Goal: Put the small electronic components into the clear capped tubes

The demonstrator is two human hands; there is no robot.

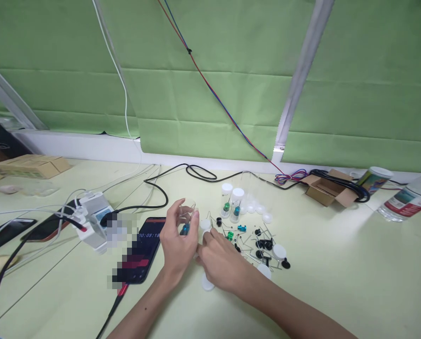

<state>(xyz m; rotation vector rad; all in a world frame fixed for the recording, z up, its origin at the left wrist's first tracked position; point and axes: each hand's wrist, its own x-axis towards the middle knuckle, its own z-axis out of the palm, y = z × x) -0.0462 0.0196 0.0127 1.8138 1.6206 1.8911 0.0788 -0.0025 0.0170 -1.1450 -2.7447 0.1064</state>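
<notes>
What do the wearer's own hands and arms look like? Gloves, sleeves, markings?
Left hand and right hand: ungloved, no ring or watch visible, though some right-hand fingers are hidden. Left forearm and right forearm show no sleeve out to the frame edge. One small dark spot on the left forearm.

"What's on the pale yellow-green table [344, 287]?"

"A flat black phone [147, 254], a boxy white plastic plug block [94, 238], and small round black bits [259, 244]."

"Anything standing?"

"Two clear tubes with white lids [226, 198]."
</notes>
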